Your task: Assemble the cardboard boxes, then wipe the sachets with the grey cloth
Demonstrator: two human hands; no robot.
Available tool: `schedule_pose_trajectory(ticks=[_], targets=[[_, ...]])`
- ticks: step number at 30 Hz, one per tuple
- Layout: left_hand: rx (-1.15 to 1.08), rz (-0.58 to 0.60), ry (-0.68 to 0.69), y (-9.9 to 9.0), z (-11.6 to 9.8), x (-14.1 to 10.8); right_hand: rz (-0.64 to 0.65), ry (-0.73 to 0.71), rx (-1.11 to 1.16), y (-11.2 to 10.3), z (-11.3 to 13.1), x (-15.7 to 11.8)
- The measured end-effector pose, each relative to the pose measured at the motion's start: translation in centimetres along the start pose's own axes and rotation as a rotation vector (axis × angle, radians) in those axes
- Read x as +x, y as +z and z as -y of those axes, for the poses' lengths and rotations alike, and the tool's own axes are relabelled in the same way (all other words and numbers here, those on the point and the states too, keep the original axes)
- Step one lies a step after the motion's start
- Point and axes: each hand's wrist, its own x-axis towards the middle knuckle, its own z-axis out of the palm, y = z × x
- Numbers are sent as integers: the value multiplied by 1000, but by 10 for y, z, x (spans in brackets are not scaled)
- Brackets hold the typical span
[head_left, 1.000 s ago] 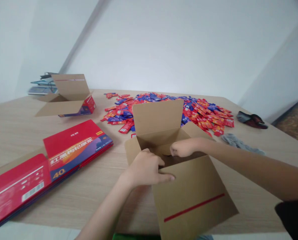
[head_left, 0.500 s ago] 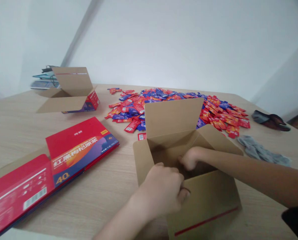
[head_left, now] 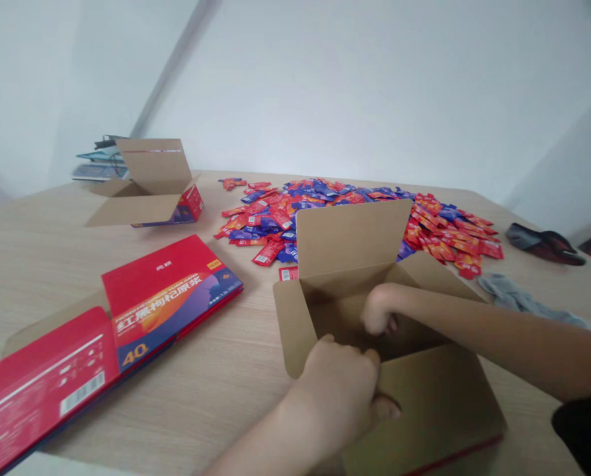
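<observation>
An open cardboard box (head_left: 348, 241), plain brown inside with its flaps spread, stands in front of me. My left hand (head_left: 338, 387) is closed over the near edge, its thumb on the near flap (head_left: 439, 396) and its fingers curled inward. Down in the box, my right hand (head_left: 379, 311) is curled into a fist near the bottom, and nothing shows in it. The lower part of that hand is in shadow. A red strip runs along the outer edge of the near flap.
Behind the box lies a heap of red and purple sachets (head_left: 270, 218). Flattened red cartons (head_left: 161, 291) lie at left, with another open box (head_left: 157, 182) beyond. Grey gloves (head_left: 528, 301) and a dark object (head_left: 546, 244) lie at right.
My view has shifted, so the scene sits slightly further right. The near flap is tilted lower, with my left hand still on it. My right hand has turned inside the box.
</observation>
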Motion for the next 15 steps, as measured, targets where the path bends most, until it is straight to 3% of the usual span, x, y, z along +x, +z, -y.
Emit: schedule_pose_trajectory(ticks=[4,8,11,13,15], targets=[[37,-1,20,-1,-1,2,29,20,64,0,7,1],[114,-22,81,-4,2,3,-43,-74,116,-11,0,-30],[143,-88,71,-17,12,-6,-342,-253,132,2,-13,-69],[144,-132,34,-29,21,-17,-587,-354,86,22,-21,-98],[154,-162,-20,-43,31,-30,-733,-394,37,42,-25,-125]])
